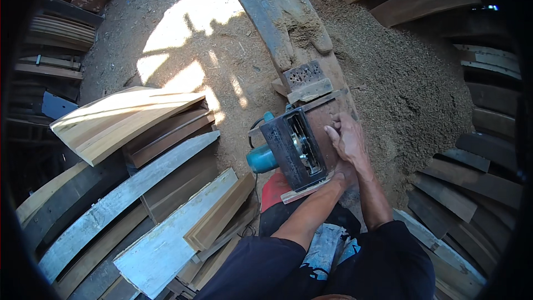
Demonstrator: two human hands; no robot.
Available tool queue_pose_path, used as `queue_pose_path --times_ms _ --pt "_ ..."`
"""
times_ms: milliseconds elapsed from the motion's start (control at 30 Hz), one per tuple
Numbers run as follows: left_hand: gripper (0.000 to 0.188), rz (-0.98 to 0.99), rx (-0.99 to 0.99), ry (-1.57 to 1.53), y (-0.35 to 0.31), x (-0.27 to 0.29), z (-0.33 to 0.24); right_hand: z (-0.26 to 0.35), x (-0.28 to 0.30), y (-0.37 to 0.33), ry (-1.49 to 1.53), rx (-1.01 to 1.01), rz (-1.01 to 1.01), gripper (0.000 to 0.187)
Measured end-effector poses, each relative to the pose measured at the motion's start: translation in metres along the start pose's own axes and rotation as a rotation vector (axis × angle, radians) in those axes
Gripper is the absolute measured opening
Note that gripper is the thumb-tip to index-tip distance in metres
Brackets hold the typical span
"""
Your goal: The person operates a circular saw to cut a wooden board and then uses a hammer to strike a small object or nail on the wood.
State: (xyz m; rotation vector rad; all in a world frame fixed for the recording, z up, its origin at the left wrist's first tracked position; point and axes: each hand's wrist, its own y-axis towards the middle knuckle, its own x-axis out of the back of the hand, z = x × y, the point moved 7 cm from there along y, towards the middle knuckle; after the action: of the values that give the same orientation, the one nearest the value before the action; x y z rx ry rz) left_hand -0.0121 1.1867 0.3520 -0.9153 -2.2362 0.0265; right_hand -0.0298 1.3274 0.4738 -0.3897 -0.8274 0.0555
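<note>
A circular saw (pixel 284 169) with a teal motor housing (pixel 262 159) lies base plate up on a long wooden bench. Shiny metal parts show in its slot. My right hand (pixel 350 140) rests at the bench just right of the saw, fingers loosely curled and thumb apart from them, with nothing visible between. Beneath my right wrist is my left hand (pixel 340 170), at the near right corner of the saw's plate; its fingers are mostly hidden. A narrow wooden strip (pixel 297 193) lies along the near edge of the plate, and a wood block (pixel 310 90) sits beyond the saw.
The sawdust-covered bench (pixel 252 0) runs away from me. Stacked boards (pixel 161 205) crowd the left, and more curved planks (pixel 472 178) line the right. A heap of shavings (pixel 400 83) lies right of the bench. A black cord (pixel 251 133) loops beside the saw.
</note>
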Motion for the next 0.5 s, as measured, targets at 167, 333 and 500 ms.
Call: queue_pose_path --times_ms 167,333,500 --pt "0.037 -0.135 -0.136 0.147 0.005 0.01 -0.017 0.02 -0.022 0.043 0.04 0.298 -0.072 0.023" --pt "0.032 -0.318 -0.219 0.258 -0.001 0.006 -0.01 0.036 -0.045 0.051 0.233 0.241 0.046 0.018" --pt "0.028 -0.417 -0.281 0.328 0.0 0.0 -0.006 0.033 -0.051 0.046 0.348 0.104 -0.03 0.017"
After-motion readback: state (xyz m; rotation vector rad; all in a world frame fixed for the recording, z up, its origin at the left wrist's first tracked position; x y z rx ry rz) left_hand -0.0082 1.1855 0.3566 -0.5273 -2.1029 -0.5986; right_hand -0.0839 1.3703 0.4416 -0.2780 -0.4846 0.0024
